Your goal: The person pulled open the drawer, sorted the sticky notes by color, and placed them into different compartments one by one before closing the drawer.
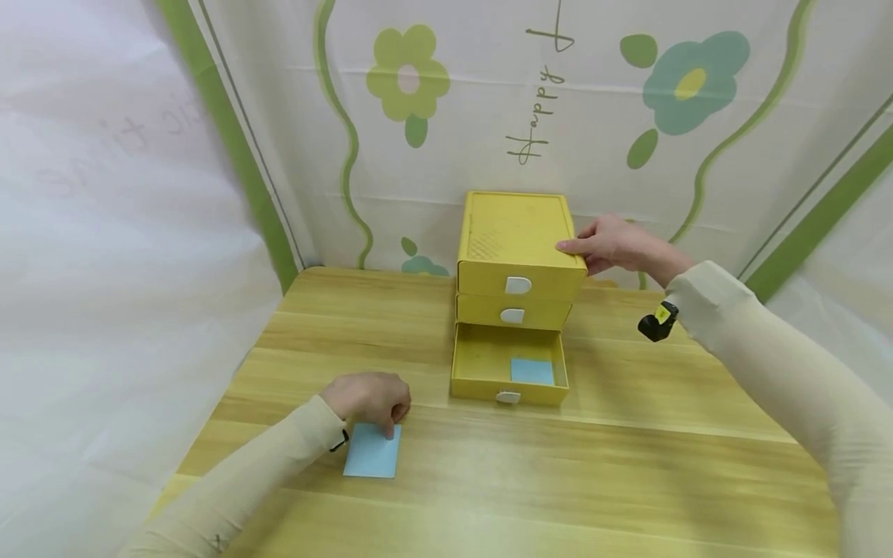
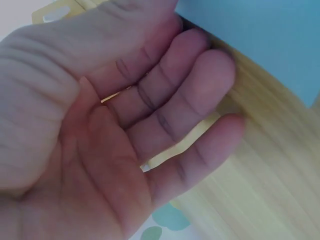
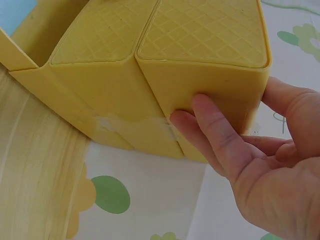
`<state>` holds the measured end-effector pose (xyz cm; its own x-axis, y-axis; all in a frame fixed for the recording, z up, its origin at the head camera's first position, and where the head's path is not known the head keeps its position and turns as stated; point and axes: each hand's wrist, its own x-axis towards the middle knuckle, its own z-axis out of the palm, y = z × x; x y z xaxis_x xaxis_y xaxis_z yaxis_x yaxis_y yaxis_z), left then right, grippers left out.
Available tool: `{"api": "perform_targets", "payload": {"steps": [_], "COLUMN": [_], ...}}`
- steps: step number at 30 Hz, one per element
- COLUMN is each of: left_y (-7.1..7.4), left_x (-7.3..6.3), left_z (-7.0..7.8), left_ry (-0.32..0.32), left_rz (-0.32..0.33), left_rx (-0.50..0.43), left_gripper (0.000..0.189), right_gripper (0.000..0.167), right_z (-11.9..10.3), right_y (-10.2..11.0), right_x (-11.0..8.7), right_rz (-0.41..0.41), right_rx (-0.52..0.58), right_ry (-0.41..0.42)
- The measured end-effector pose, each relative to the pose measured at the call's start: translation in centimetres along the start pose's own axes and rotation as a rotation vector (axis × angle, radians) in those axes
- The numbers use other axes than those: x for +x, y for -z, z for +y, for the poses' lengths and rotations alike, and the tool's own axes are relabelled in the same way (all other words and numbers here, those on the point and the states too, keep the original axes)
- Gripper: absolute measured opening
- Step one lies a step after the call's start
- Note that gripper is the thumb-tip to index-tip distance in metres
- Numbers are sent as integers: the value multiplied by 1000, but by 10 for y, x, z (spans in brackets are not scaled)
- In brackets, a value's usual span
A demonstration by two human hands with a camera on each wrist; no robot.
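My left hand (image 1: pixel 373 399) pinches a blue sheet of paper (image 1: pixel 372 457) near its far edge, over the front left of the table. In the left wrist view the other fingers (image 2: pixel 200 85) are loosely curled beside the blue sheet (image 2: pixel 260 40). My right hand (image 1: pixel 617 244) holds the upper right edge of a yellow drawer box (image 1: pixel 519 229), thumb on top. The right wrist view shows fingertips (image 3: pixel 207 107) against the box's side wall. The bottom drawer (image 1: pixel 481 364) is pulled out, with a second blue sheet (image 1: pixel 532 371) inside at the right. Both upper drawers are closed.
The box stands toward the back of a wooden table (image 1: pixel 628 465). White drawer tabs (image 1: pixel 518 285) show on its front. Behind it hangs a white curtain (image 1: pixel 474 101) with flower prints and lettering. A white sheet of fabric (image 1: pixel 105 271) hangs along the left side.
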<state>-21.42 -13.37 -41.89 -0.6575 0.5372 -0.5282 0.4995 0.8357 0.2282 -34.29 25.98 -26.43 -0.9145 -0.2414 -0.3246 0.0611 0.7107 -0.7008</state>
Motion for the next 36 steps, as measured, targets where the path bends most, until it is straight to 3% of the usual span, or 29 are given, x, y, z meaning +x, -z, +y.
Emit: {"api": "perform_targets", "payload": {"steps": [9,16,22,31,36], "left_y": [-2,-6,-5,-5,-5], "left_x": [-3,-8,-6,-8,-5], "left_z": [9,7,5,2,-3], "left_ry": [50,78,59,13,-78], "left_rz": [65,64,49,66,47], "left_rx": [70,44,60,8,-17], "left_gripper": [27,26,27,33,34], "right_gripper": [51,50,52,49,46], "right_z": [-1,-2,-2,-3,-4], "right_y": [0,0,0,0,0], "right_x": [-2,-3,-3,-4,-5], "right_rz": [20,7,5,-11,-17], "right_rx": [-72,-88,-86,-97,-98], "right_ry": [9,27,35,34,36]}}
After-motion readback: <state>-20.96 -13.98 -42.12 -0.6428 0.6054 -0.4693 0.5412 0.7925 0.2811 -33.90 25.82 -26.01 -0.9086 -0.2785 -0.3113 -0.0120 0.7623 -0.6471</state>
